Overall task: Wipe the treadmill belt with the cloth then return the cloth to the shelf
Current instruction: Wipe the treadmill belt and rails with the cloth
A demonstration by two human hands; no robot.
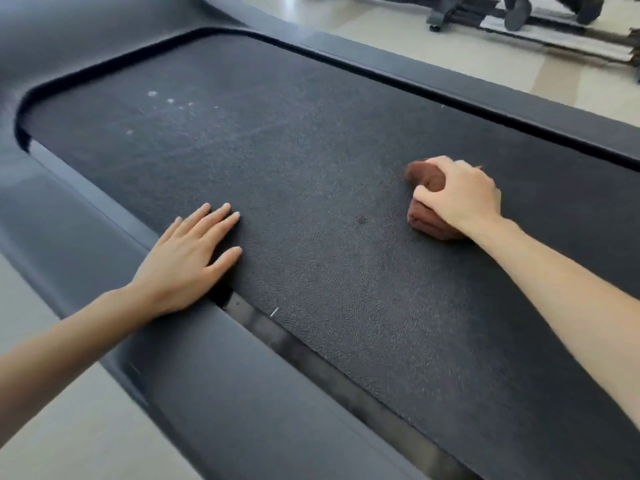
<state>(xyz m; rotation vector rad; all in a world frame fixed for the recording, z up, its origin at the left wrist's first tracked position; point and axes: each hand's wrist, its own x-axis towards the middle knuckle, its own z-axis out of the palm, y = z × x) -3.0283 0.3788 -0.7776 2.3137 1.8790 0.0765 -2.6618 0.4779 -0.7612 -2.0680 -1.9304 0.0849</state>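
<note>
A bunched reddish-brown cloth (425, 218) is pressed onto the dark grey textured treadmill belt (311, 174) by the right hand (462, 197), towards the belt's right part as seen from the head camera. The cloth is gripped from above: the fingers (424, 197) are curled down over its top and front, so that most of the bundle is covered by the palm. Only two parts of the cloth are left showing, a rounded lobe at the far left of the hand and a folded edge below the fingers, towards the wrist. Both are seen touching the belt.

The left hand (183, 268) is laid flat and nothing is held in it, the fingers being straight and slightly spread. Its fingertips are rested on the near edge of the belt, while the heel of the palm is set on the smooth dark grey side rail (207, 382). The two hands are set well apart.

A scatter of small white specks (152, 94) is seen on the belt's far left part, well away from the cloth. Beyond the far rail, a pale floor (502, 74) and the black frame of another exercise machine (450, 15) are seen
</note>
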